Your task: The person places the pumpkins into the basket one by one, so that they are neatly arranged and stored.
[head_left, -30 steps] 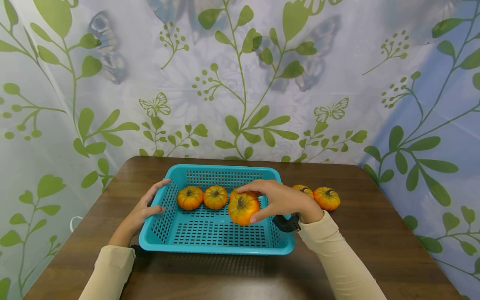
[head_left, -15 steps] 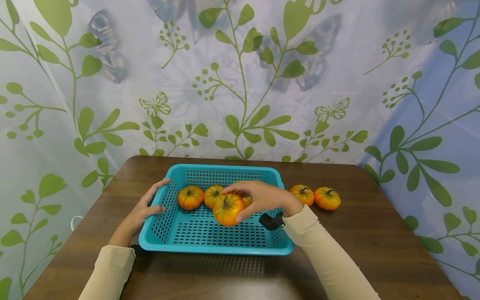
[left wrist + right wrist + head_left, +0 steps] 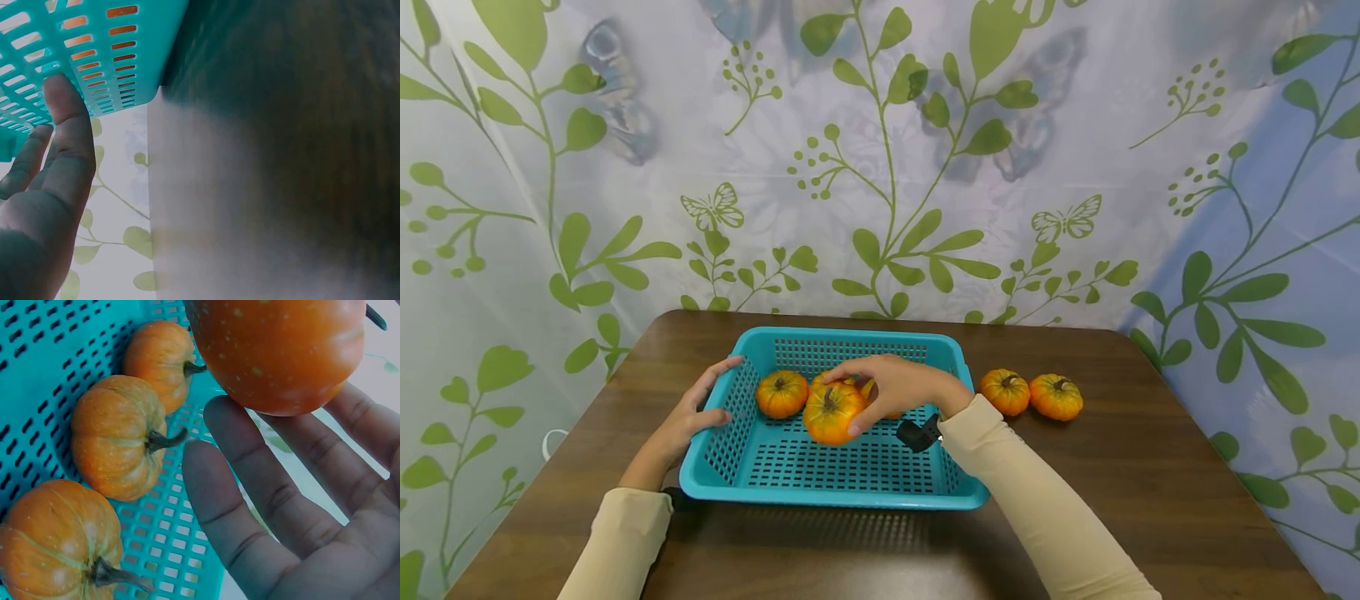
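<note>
A turquoise plastic basket [image 3: 850,497] with slotted walls stands on the table. My left hand [image 3: 688,421] holds its left rim, thumb over the edge; in the left wrist view its fingers [image 3: 72,134] lie against the outer wall. My right hand [image 3: 895,385] grips a small orange pumpkin [image 3: 831,414] by its sides, above the basket floor, stem up. Three more pumpkins sit in a row along the basket's back: the left one [image 3: 782,394] shows fully, the other two are partly hidden by my right hand. The right wrist view shows all three, including the middle pumpkin [image 3: 115,437].
To the right of the basket, two more small pumpkins lie side by side on the brown wooden table [image 3: 1120,467], the nearer one [image 3: 1004,392] close to the basket's rim. A leaf-patterned curtain [image 3: 880,167] hangs right behind the table.
My right hand has carried its pumpkin leftward across the basket, from in front of the right pumpkin to in front of the middle one. The left hand has stayed on the rim.
</note>
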Tool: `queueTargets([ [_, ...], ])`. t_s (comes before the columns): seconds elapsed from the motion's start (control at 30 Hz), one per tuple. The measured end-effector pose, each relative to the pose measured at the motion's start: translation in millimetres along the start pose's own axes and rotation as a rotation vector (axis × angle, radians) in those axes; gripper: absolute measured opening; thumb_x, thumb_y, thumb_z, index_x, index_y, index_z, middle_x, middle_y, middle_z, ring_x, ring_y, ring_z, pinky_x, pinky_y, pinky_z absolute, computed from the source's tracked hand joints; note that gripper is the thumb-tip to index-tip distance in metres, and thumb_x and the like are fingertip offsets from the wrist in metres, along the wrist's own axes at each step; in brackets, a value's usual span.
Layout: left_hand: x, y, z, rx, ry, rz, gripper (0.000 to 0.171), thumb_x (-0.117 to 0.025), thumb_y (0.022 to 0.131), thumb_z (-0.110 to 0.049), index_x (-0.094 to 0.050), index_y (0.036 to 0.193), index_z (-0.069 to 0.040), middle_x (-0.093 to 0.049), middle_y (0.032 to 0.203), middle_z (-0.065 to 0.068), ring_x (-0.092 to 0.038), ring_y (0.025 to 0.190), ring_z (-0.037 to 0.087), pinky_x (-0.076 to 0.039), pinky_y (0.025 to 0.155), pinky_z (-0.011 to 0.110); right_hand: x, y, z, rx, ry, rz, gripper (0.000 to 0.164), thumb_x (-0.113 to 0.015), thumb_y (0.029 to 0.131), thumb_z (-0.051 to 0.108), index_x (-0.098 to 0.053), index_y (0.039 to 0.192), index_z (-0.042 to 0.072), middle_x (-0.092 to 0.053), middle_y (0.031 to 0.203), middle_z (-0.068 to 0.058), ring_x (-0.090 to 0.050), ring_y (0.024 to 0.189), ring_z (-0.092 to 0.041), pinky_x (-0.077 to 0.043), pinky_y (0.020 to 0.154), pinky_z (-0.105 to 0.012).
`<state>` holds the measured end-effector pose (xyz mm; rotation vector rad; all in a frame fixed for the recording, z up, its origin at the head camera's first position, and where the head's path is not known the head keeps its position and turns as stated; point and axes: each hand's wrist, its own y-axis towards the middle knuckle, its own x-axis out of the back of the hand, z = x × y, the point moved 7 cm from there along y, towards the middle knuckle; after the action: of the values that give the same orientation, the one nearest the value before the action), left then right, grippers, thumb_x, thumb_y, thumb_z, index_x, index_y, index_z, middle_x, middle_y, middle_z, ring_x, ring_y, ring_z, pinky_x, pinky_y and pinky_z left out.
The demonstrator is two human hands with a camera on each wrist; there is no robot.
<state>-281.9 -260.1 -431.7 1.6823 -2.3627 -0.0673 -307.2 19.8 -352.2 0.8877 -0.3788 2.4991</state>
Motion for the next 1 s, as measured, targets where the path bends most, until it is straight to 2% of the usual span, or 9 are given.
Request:
queueTargets([
  [0.1,-0.1,0.2,0.3,0.014,-0.009,-0.005,0.078,-0.055,0.093,-0.001,-0.036,0.165,-0.027,-0.020,0.166,0.036,-0.045,0.128,0.055,-0.060,0.087,0.040,-4,5,0,-0.010,-0.015,0.029,0.075,-0.088,0.090,0.018,-0.055,0.156,0.005,-0.057,0.155,-0.013,-0.062,0.123,-0.024,-0.057,0.097,-0.032],
  [0.23,0.2,0.1,-0.3,0.029,-0.015,-0.008,0.078,-0.055,0.093,-0.002,-0.036,0.164,-0.028,-0.020,0.166,0.035,-0.046,0.127,0.055,-0.060,0.086,0.042,-9,12,1,-0.026,-0.055,0.070,0.076,-0.088,0.090,0.018,-0.054,0.156,0.005,-0.056,0.156,-0.013,-0.060,0.120,-0.023,-0.056,0.092,-0.027],
  [0.37,0.0,0.0,-0.6,0.029,-0.013,-0.006,0.078,-0.055,0.093,-0.002,-0.036,0.165,-0.027,-0.020,0.166,0.036,-0.046,0.126,0.055,-0.060,0.086,0.042,-17,18,3,-0.067,-0.085,0.100,0.076,-0.089,0.089,0.019,-0.056,0.156,0.006,-0.057,0.156,-0.009,-0.059,0.119,-0.023,-0.053,0.097,-0.029],
  [0.7,-0.5,-0.9,1.7,0.032,-0.019,-0.005,0.078,-0.055,0.093,-0.002,-0.036,0.164,-0.028,-0.022,0.165,0.036,-0.048,0.125,0.053,-0.060,0.085,0.042,-38,40,-2,-0.137,-0.048,0.155,0.071,-0.089,0.089,0.016,-0.060,0.153,0.011,-0.057,0.151,-0.006,-0.056,0.125,-0.017,-0.048,0.107,-0.031],
  [0.87,-0.6,-1.2,1.6,0.033,-0.026,-0.001,0.077,-0.055,0.094,-0.003,-0.036,0.164,-0.028,-0.022,0.165,0.036,-0.049,0.125,0.052,-0.061,0.086,0.042,-45,49,4,-0.112,-0.070,0.187,0.071,-0.089,0.089,0.016,-0.059,0.153,0.008,-0.058,0.151,-0.008,-0.057,0.124,-0.014,-0.048,0.107,-0.028],
  [1.0,0.1,-0.8,1.6,0.032,-0.029,-0.001,0.076,-0.055,0.095,-0.003,-0.036,0.164,-0.028,-0.023,0.164,0.036,-0.050,0.124,0.050,-0.061,0.086,0.043,-50,54,8,-0.089,-0.149,0.218,0.069,-0.088,0.091,0.019,-0.059,0.153,0.008,-0.060,0.153,-0.008,-0.057,0.128,-0.014,-0.046,0.109,-0.027],
])
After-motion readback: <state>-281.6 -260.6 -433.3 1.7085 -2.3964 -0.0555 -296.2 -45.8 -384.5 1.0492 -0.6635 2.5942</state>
